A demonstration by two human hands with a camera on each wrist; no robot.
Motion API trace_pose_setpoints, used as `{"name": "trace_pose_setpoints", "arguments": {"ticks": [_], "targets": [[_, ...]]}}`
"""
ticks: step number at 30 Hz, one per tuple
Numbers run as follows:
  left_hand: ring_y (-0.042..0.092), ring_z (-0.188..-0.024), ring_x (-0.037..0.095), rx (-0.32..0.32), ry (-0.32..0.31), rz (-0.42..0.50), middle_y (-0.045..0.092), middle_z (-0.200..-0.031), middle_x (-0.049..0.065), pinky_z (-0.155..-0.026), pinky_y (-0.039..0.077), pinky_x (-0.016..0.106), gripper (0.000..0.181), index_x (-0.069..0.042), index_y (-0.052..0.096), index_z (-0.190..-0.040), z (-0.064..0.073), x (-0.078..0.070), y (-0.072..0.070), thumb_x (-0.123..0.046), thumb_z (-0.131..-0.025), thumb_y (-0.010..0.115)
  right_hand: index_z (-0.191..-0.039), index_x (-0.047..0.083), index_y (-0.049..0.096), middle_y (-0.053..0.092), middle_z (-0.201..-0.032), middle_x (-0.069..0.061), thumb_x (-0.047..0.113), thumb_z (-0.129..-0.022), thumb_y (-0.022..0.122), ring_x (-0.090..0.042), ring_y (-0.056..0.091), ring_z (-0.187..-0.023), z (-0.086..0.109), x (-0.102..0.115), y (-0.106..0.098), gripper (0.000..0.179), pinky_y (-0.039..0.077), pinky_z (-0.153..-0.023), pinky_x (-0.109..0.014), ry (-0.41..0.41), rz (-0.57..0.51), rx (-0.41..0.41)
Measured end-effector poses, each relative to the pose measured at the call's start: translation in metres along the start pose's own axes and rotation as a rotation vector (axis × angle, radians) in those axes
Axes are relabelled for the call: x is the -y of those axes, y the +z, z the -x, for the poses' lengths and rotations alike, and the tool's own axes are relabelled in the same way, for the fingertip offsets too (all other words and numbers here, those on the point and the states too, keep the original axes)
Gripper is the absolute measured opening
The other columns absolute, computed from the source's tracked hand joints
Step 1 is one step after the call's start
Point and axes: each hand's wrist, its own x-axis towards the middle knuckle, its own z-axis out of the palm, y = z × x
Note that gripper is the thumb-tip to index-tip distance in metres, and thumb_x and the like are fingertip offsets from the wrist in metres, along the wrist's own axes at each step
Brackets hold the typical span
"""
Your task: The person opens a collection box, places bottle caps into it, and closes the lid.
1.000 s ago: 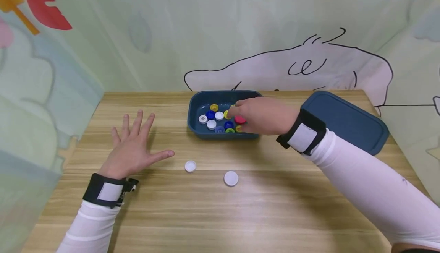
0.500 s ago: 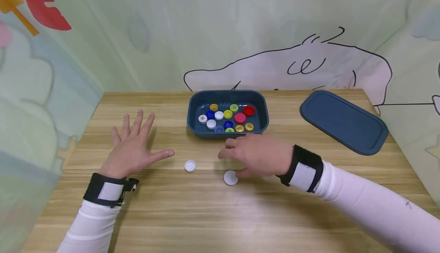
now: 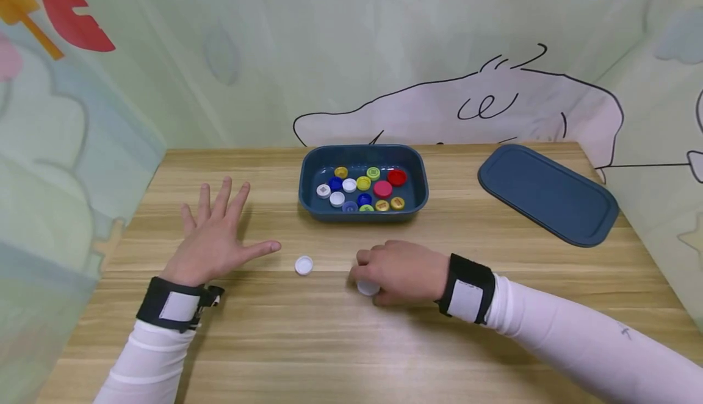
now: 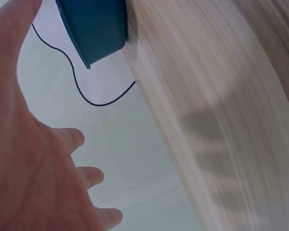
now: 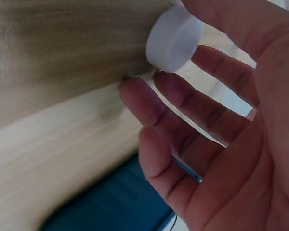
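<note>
My right hand (image 3: 403,271) pinches a white bottle cap (image 3: 368,288) low at the middle of the table. In the right wrist view this cap (image 5: 174,38) sits between the thumb and the curled fingers, its ribbed side and hollow underside showing. To the left lies a smaller white cap (image 3: 304,265), hollow side up, apart from both hands. My left hand (image 3: 211,239) is spread wide with straight fingers and holds nothing. Its thumb points toward the smaller cap. In the left wrist view, the left hand (image 4: 38,159) shows its palm side.
Behind the hands stands a dark blue box (image 3: 362,216) with several coloured caps inside. A matching blue lid (image 3: 549,196) lies flat at the back right. A printed curtain (image 3: 263,56) hangs along the back of the wooden table (image 3: 263,343).
The right hand has come from over the box toward the front and taken the larger white cap between its fingers. The left hand has barely moved.
</note>
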Motion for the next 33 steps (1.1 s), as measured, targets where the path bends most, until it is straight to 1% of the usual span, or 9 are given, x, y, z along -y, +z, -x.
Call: {"name": "trace_pose_setpoints", "arguments": {"ticks": [5,9,14,16,20,23,27,31,33], "targets": [[-0.018,-0.141,0.043,-0.001,0.001,-0.010,-0.013,-0.158,0.006,-0.099,-0.005,0.077,0.117,-0.029,-0.001,-0.151,0.000,0.000,0.000,-0.092,-0.062,0.040,-0.110,0.028,0.062,0.058,-0.093,0.008,0.034,-0.079,0.074,-0.008,0.056,-0.079,-0.002,0.000,0.002,0.034,0.050,-0.076,-0.030,-0.017,0.030,-0.009],[-0.019,-0.140,0.042,0.004,-0.001,-0.007,-0.014,-0.158,0.005,-0.099,-0.006,0.077,0.117,-0.028,-0.001,-0.151,0.000,0.000,0.000,-0.092,-0.062,0.039,-0.108,0.026,0.062,0.058,-0.091,0.007,0.033,-0.079,0.074,-0.008,0.056,-0.078,-0.001,-0.001,-0.005,0.033,0.050,-0.073,-0.028,-0.012,0.040,-0.020],[-0.020,-0.140,0.042,0.005,-0.001,-0.001,-0.014,-0.158,0.005,-0.099,-0.007,0.077,0.117,-0.029,-0.001,-0.151,0.001,0.000,0.000,-0.092,-0.062,0.039,-0.111,0.025,0.061,0.061,-0.097,0.006,0.036,-0.079,0.074,-0.009,0.056,-0.083,0.006,-0.010,-0.033,0.037,0.052,-0.077,-0.029,0.039,0.025,-0.055],[-0.020,-0.140,0.042,0.006,-0.001,0.002,-0.014,-0.158,0.005,-0.099,-0.007,0.077,0.117,-0.029,-0.001,-0.151,0.001,0.000,-0.001,-0.092,-0.062,0.040,-0.113,0.025,0.061,0.062,-0.101,0.005,0.038,-0.078,0.075,-0.010,0.056,-0.086,0.008,-0.017,-0.047,0.040,0.053,-0.080,-0.030,0.066,0.030,-0.089],[-0.020,-0.140,0.042,0.007,-0.002,0.000,-0.014,-0.158,0.006,-0.098,-0.007,0.077,0.117,-0.028,-0.001,-0.151,0.000,0.000,-0.002,-0.092,-0.062,0.040,-0.114,0.023,0.063,0.064,-0.108,0.002,0.036,-0.076,0.076,-0.015,0.059,-0.092,0.013,-0.039,-0.070,0.042,0.054,-0.083,-0.035,0.125,0.061,-0.193],[-0.020,-0.140,0.042,0.005,-0.002,-0.005,-0.013,-0.158,0.007,-0.098,-0.007,0.077,0.117,-0.028,-0.001,-0.151,0.000,0.000,-0.002,-0.092,-0.062,0.040,-0.113,0.021,0.064,0.064,-0.107,0.000,0.033,-0.076,0.077,-0.018,0.059,-0.094,0.013,-0.061,-0.081,0.041,0.052,-0.085,-0.038,0.195,0.088,-0.234],[-0.019,-0.141,0.042,-0.002,-0.005,-0.010,-0.012,-0.158,0.007,-0.098,-0.006,0.077,0.117,-0.029,-0.001,-0.151,0.000,0.001,-0.002,-0.092,-0.062,0.039,-0.113,0.022,0.063,0.065,-0.109,-0.002,0.032,-0.076,0.078,-0.022,0.058,-0.099,0.008,-0.088,-0.088,0.042,0.048,-0.090,-0.045,0.309,0.098,-0.194],[-0.018,-0.141,0.042,-0.009,-0.003,-0.007,-0.011,-0.158,0.007,-0.098,-0.005,0.078,0.117,-0.030,-0.002,-0.151,0.000,0.002,-0.001,-0.091,-0.061,0.041,-0.114,0.023,0.064,0.066,-0.112,-0.003,0.032,-0.077,0.077,-0.024,0.058,-0.104,0.002,-0.108,-0.084,0.041,0.043,-0.093,-0.049,0.392,0.087,-0.128],[-0.018,-0.141,0.042,-0.012,0.000,-0.003,-0.012,-0.158,0.006,-0.098,-0.005,0.077,0.116,-0.030,-0.001,-0.151,0.000,0.002,-0.001,-0.091,-0.062,0.042,-0.113,0.024,0.064,0.067,-0.111,-0.002,0.032,-0.077,0.077,-0.024,0.056,-0.104,0.000,-0.114,-0.082,0.040,0.040,-0.093,-0.048,0.424,0.079,-0.106]]}}
